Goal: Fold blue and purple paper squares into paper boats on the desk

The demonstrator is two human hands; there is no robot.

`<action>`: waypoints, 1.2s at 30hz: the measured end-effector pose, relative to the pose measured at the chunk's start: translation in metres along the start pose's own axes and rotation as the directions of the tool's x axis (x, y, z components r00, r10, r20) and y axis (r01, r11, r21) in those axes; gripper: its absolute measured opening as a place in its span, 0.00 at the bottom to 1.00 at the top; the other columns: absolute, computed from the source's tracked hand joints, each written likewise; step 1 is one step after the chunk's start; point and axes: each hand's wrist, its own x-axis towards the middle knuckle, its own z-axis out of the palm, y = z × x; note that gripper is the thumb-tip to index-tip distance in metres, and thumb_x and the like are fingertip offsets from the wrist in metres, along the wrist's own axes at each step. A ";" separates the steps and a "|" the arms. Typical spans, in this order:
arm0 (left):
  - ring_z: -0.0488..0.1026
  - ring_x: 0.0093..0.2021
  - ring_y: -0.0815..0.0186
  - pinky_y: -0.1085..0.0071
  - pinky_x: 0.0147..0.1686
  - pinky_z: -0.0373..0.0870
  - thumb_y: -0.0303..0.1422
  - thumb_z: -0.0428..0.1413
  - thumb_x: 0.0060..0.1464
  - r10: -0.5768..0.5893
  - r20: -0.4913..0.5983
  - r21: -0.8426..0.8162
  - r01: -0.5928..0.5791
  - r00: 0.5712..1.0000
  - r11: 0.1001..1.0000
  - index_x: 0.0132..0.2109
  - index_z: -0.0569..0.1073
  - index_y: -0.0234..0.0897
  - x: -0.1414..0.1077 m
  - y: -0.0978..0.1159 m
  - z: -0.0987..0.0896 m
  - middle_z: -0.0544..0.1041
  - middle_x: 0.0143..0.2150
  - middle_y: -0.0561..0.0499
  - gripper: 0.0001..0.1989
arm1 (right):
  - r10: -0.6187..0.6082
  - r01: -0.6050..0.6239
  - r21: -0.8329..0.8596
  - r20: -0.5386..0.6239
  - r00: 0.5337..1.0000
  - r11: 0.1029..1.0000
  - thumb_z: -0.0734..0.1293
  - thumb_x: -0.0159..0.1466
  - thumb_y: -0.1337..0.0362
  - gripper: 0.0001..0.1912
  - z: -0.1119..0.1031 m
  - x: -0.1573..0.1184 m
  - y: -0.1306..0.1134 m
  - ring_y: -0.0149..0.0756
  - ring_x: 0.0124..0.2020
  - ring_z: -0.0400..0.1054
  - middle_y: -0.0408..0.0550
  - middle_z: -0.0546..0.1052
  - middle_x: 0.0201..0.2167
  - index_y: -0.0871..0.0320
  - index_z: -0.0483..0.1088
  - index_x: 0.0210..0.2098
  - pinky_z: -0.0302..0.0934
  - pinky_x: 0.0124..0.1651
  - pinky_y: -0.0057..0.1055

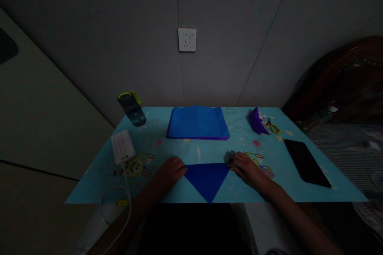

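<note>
A dark blue sheet of paper [207, 179], folded into a triangle, lies on the table with its long edge at the far side and its tip pointing towards me. My left hand [172, 172] has its fingers closed at the triangle's left corner. At the opposite corner, my right hand [241, 164] pinches the paper, thumb and fingers together. The fingertips of both hands are partly lost in the dim light. Just beyond the triangle rests a stack of blue and purple paper sheets [197, 123].
Left on the patterned blue table [167, 153] are a water bottle [133, 109] and a white power bank [123, 147] with a cable. At the right lie a folded purple paper shape [256, 121], yellow-handled scissors [274, 128] and a black phone or tablet [306, 162]. A wall backs the table.
</note>
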 end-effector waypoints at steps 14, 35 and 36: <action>0.68 0.52 0.56 0.58 0.52 0.69 0.27 0.54 0.56 -0.019 0.006 -0.125 0.020 1.000 0.992 0.60 0.65 0.31 -0.045 0.054 -0.024 0.75 0.52 0.41 0.24 | -0.152 0.158 -0.287 0.044 0.987 0.945 0.66 0.66 0.53 0.17 -0.008 -0.061 -0.053 0.45 0.53 0.69 0.54 0.77 0.49 0.55 0.73 0.49 0.61 0.56 0.44; 0.64 0.15 0.72 0.76 0.20 0.61 0.43 0.47 0.63 -0.735 -0.080 -0.831 0.362 0.674 0.422 0.31 0.69 0.38 0.081 -0.016 -0.037 0.67 0.15 0.59 0.17 | 0.652 -0.321 0.695 -0.279 0.705 0.644 0.69 0.58 0.46 0.20 -0.032 0.066 -0.023 0.33 0.24 0.63 0.41 0.70 0.20 0.57 0.71 0.25 0.58 0.30 0.29; 0.64 0.15 0.72 0.77 0.20 0.60 0.44 0.47 0.63 -0.743 -0.081 -0.840 0.356 0.665 0.410 0.27 0.68 0.38 0.090 -0.026 -0.032 0.67 0.14 0.59 0.19 | 0.682 -0.317 0.719 -0.291 0.671 0.619 0.71 0.56 0.45 0.21 -0.032 0.079 -0.015 0.32 0.23 0.62 0.40 0.69 0.19 0.58 0.71 0.23 0.57 0.30 0.29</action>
